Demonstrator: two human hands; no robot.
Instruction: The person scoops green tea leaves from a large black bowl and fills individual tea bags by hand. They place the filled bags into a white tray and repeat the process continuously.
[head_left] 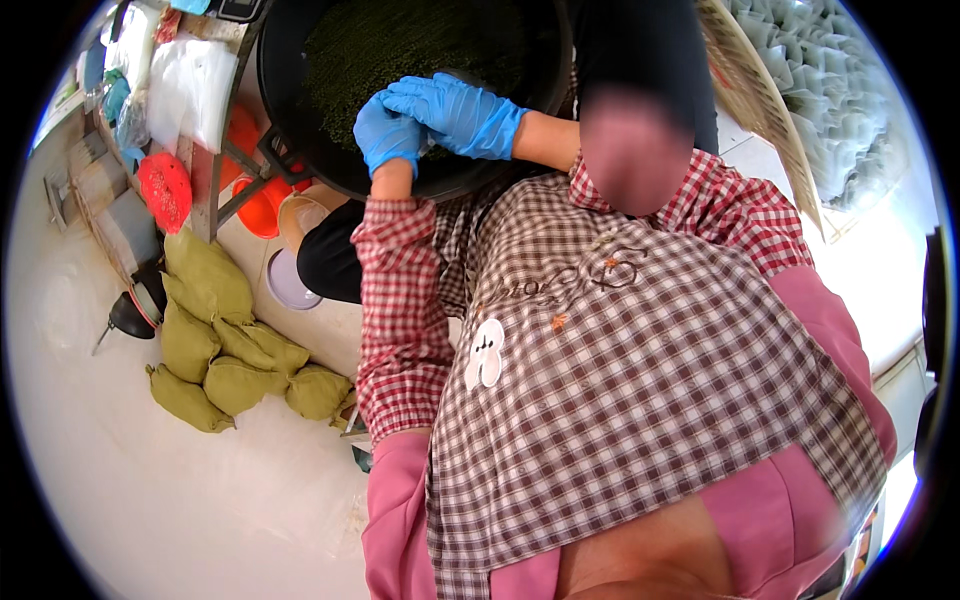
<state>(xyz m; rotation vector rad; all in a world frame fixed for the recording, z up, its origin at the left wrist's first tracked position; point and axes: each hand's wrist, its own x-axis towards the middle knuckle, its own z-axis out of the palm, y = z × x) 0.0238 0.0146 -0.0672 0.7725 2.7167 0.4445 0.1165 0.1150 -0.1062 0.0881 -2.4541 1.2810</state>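
Left hand (pixel 388 135): blue-gloved, brought together with the right hand (pixel 455 112); its fingers are bent inward and partly covered. Whether anything is clamped in it cannot be told.
Right hand: blue-gloved, laid across the left, fingers pointed leftward. Whether anything is gripped beneath it cannot be told either.
Gap under the hands: something pale is glimpsed, too little to be identified.
Dark green fill (pixel 350 50): fine-textured; contained in the black basin (pixel 292 105) and seen beyond the hands. Touch between gloves and fill cannot be made out.
Basin: round, wide; a handle (pixel 275 152) is set on its left side; both hands are held over its near part.
Sleeves (pixel 400 290): red-and-white check; pink cloth is seen above the elbows.
Apron (pixel 620 400): brown-and-white check, marked with a white animal patch (pixel 487 355).
Left of basin: an orange-red bowl (pixel 258 208), a red bundle (pixel 165 190) and clear plastic bags (pixel 190 95) are seen.
Floor, left: a round lilac lid (pixel 290 280) is laid near heaped olive-green sacks (pixel 240 385).
Far right: a woven tray (pixel 765 95) is seen edge-on, beside massed pale pouches (pixel 830 110).
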